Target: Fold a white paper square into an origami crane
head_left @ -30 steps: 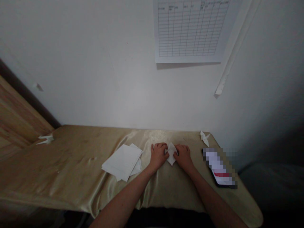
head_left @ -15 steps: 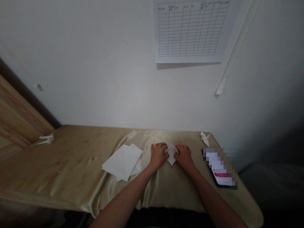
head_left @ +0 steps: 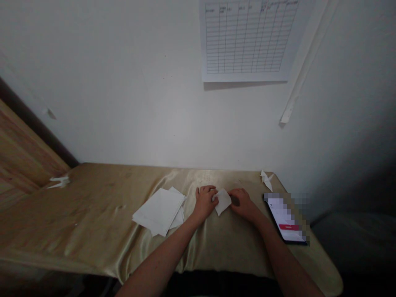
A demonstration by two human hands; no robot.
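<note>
A small folded piece of white paper lies on the gold satin tablecloth near the far edge of the table. My left hand rests curled on the cloth and pinches the paper's left side. Just right of the paper is my right hand, its fingers curled and its fingertips at the paper's right edge. Both forearms reach in from the bottom of the view.
A loose stack of white sheets lies left of my hands. A phone with a lit screen lies to the right. One folded paper crane sits at the far right corner, another at the far left. A ruled chart hangs on the wall.
The folded paper has turned and shifted slightly left under my left hand. My right hand has slid a little to the right, off the top of the paper.
</note>
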